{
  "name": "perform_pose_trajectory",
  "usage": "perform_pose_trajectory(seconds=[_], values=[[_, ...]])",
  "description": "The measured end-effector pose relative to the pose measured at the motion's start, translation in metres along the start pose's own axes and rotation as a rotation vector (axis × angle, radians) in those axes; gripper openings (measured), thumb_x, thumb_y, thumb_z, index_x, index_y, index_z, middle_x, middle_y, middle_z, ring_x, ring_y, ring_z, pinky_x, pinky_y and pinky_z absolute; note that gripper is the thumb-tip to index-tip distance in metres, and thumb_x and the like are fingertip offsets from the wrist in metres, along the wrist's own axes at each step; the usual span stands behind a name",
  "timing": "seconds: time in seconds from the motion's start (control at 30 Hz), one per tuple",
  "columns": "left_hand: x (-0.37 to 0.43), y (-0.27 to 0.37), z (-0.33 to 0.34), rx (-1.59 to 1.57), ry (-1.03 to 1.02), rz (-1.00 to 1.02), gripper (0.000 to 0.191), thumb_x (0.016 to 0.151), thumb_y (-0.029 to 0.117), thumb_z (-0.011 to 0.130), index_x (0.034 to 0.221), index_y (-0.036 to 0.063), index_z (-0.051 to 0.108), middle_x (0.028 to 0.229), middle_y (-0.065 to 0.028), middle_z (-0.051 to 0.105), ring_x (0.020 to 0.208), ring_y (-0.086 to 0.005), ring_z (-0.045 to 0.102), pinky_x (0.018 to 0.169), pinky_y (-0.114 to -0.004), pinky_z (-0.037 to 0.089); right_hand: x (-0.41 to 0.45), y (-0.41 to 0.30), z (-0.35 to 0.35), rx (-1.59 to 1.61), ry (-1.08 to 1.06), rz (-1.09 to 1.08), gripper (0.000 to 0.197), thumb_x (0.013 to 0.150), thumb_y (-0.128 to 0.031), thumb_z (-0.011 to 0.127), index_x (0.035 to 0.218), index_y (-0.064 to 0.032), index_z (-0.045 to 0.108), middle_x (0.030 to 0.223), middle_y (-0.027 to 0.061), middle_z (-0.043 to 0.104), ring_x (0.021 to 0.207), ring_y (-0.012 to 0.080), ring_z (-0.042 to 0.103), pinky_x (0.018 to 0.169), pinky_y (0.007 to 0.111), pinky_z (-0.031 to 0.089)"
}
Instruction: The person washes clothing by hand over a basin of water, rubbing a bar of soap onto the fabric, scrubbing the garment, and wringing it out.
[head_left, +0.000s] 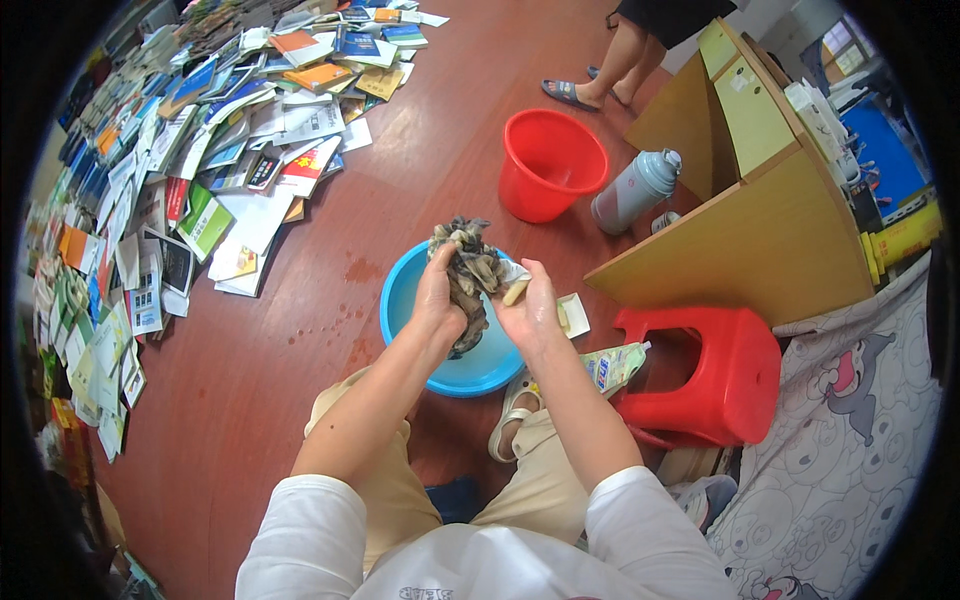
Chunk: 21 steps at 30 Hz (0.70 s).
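Observation:
A wet, bunched garment with a dark and tan pattern (474, 259) is held above a round blue plastic basin (390, 315). My left hand (439, 296) grips the garment from its left side, and a fold hangs down between my hands into the basin's opening. In my right hand (531, 304) lies a pale yellow bar, apparently soap (515, 292), close against a white part of the cloth (513, 271). Cloudy pale liquid (486, 364) shows in the basin. To the right of my right hand, a small white tray (577, 315) sits on the floor, partly hidden.
A red bucket (551, 165), a grey-blue thermos flask (636, 191) and a wooden desk (720, 240) stand ahead right. A detergent pouch (616, 366) lies by a tipped red plastic stool (739, 375). Books (240, 165) spread leftward. Water spots the floor. A person's legs (630, 64) are beyond.

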<state>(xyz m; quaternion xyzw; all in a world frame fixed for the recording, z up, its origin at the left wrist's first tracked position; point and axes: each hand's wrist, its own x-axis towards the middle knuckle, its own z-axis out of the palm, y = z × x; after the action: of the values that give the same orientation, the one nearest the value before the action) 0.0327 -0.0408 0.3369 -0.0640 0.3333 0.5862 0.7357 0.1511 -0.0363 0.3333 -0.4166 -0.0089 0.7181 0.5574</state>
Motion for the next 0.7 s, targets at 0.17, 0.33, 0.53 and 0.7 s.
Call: perform_pose_trajectory(seconds=[0.17, 0.33, 0.53, 0.7], values=[[-0.015, 0.009, 0.003, 0.056, -0.033, -0.005, 0.030, 0.084, 0.021, 0.057, 0.108, 0.0054, 0.061, 0.107, -0.0104, 0.068, 0.097, -0.0260, 0.065, 0.092, -0.042, 0.049, -0.018, -0.032, 0.012, -0.153, -0.101, -0.056, 0.033, 0.089, -0.023, 0.052, 0.113, 0.0005, 0.054, 0.103, 0.0127, 0.059, 0.093, 0.0245, 0.058, 0.090, 0.039, 0.047], [-0.012, 0.013, -0.003, 0.223, -0.153, -0.026, 0.029, 0.087, 0.016, 0.059, 0.114, 0.0049, 0.058, 0.105, -0.0100, 0.067, 0.092, -0.0223, 0.066, 0.081, -0.037, 0.052, 0.000, -0.053, 0.002, -0.172, -0.162, -0.139, 0.035, 0.089, -0.022, 0.051, 0.115, 0.0015, 0.053, 0.115, 0.0193, 0.057, 0.095, 0.0259, 0.058, 0.088, 0.040, 0.047], [-0.027, 0.006, 0.001, 0.355, -0.145, -0.067, 0.031, 0.084, 0.017, 0.071, 0.111, 0.0095, 0.060, 0.093, -0.0041, 0.067, 0.072, -0.0139, 0.059, 0.065, -0.030, 0.047, -0.004, -0.053, 0.002, -0.138, -0.146, -0.061, 0.037, 0.089, -0.020, 0.051, 0.117, 0.0035, 0.049, 0.113, 0.0209, 0.056, 0.102, 0.0317, 0.056, 0.094, 0.045, 0.047], [-0.027, 0.007, 0.002, 0.424, -0.128, -0.150, 0.030, 0.088, 0.025, 0.066, 0.113, 0.0077, 0.064, 0.105, -0.0074, 0.069, 0.094, -0.0205, 0.066, 0.084, -0.039, 0.051, -0.003, -0.052, 0.003, -0.127, -0.119, -0.094, 0.036, 0.089, -0.020, 0.052, 0.116, 0.0040, 0.047, 0.113, 0.0210, 0.054, 0.105, 0.0339, 0.057, 0.093, 0.045, 0.048]])
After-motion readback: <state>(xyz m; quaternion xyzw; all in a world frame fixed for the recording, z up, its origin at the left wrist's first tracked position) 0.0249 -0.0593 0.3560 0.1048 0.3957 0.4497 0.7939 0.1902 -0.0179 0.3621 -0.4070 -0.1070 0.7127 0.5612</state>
